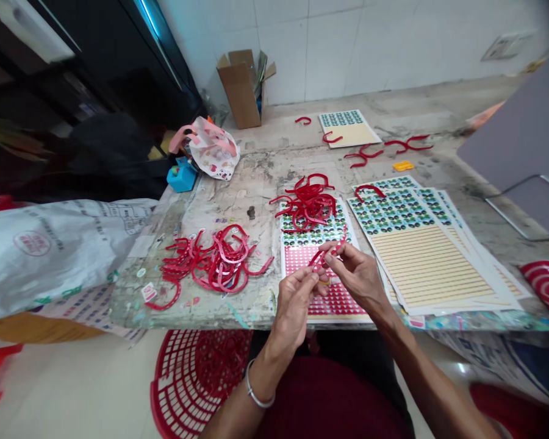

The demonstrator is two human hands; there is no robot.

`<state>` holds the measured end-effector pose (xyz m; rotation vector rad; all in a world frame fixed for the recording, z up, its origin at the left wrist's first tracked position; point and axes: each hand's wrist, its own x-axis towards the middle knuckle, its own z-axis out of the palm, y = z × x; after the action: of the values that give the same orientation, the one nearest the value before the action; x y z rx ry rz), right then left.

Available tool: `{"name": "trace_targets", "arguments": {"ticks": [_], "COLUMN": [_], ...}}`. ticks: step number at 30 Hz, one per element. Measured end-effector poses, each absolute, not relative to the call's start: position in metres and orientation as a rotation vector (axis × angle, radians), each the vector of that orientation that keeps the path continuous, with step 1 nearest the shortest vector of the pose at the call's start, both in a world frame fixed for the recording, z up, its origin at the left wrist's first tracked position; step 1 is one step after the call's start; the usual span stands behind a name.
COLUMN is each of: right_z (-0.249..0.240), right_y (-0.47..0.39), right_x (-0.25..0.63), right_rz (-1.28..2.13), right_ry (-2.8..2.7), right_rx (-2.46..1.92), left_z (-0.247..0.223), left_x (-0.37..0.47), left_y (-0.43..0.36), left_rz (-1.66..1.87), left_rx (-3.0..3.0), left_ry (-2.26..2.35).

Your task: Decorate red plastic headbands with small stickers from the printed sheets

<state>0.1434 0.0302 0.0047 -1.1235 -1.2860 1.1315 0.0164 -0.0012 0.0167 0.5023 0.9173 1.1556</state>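
Between my two hands is a curved red strip (317, 258), held above a sticker sheet (336, 302) with red-pink rows and a green-and-blue patterned top. My left hand (301, 292) pinches its lower part, thumb against fingers. At the strip's other side, my right hand (350, 266) has thumb and forefinger pressed together on it. A tangled pile of red strips (308, 201) lies on the sheet's upper part, just beyond my hands. To the left, a second pile of red strips (217, 259) rests on the worn table (256, 177).
More sticker sheets (434, 262) overlap at the right, with another sheet (354, 135) farther back. Loose strips and a yellow piece (403, 166) lie nearby. A cardboard box (242, 91), pink-handled bag (210, 149) and blue holder (182, 175) stand behind. Below is a red basket (169, 378).
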Motion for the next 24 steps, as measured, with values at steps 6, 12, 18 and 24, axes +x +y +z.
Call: {"name": "trace_targets", "arguments": {"ticks": [6, 12, 18, 24], "right_z": [0.0023, 0.0011, 0.0018, 0.0018], "right_y": [0.031, 0.0316, 0.0307, 0.0301], "right_x": [0.1436, 0.1433, 0.1421, 0.1426], "right_rz": [1.113, 1.088, 1.081, 1.07], "right_ry": [-1.331, -1.367, -1.381, -1.397], "right_rx": [-1.129, -1.112, -1.104, -1.111], "left_z": [0.0161, 0.0165, 0.0158, 0.0136], "left_x": [0.0157, 0.0159, 0.0158, 0.0163], "left_y": [-0.0013, -0.0014, -0.0021, -0.0006], "left_rz": [1.14, 1.138, 1.149, 1.129], "left_rx": [0.518, 0.52, 0.507, 0.568], "left_ry": [0.946, 0.967, 0.945, 0.976]}}
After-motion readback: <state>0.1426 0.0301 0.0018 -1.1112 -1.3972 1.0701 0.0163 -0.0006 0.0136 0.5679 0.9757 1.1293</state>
